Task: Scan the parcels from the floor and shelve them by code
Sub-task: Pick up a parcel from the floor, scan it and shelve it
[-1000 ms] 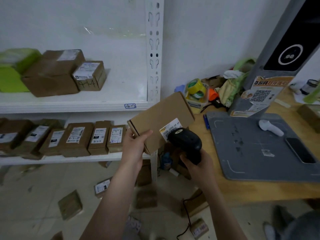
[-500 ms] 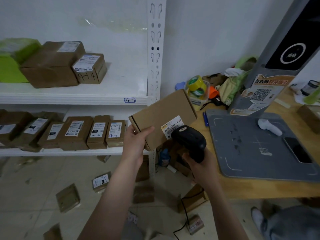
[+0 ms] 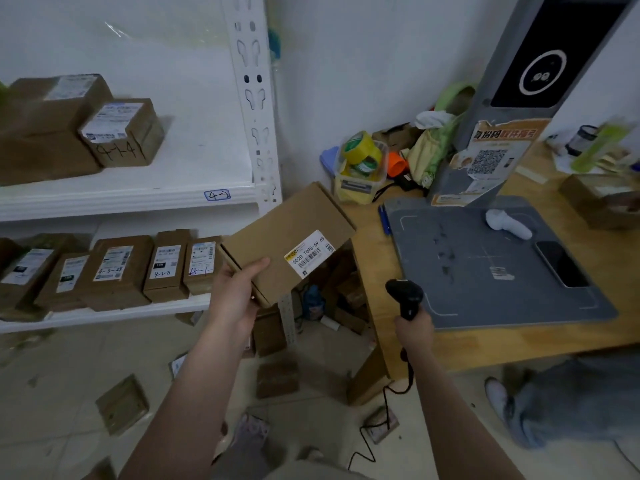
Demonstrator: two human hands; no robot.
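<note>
My left hand (image 3: 237,296) grips the near left corner of a flat brown cardboard parcel (image 3: 282,237), tilted with its white barcode label (image 3: 309,253) facing up. My right hand (image 3: 414,329) holds a black corded barcode scanner (image 3: 405,296) by its handle, lowered to the right of the parcel and apart from it, over the desk's front corner. Several more brown parcels (image 3: 121,403) lie scattered on the tiled floor below. The white shelf rack (image 3: 256,133) at left carries coded parcels: two on the upper shelf (image 3: 121,131), a row on the lower shelf (image 3: 166,265).
A wooden desk (image 3: 519,344) at right holds a grey scanning mat (image 3: 485,265) with a phone, a white handheld device and a tall grey kiosk (image 3: 512,98). Tape rolls and clutter fill the desk's back corner. A person's leg and shoe (image 3: 554,400) are at lower right.
My right hand has pulled the scanner away from the parcel's label, down and to the right. The parcel stays in my left hand, its label uncovered.
</note>
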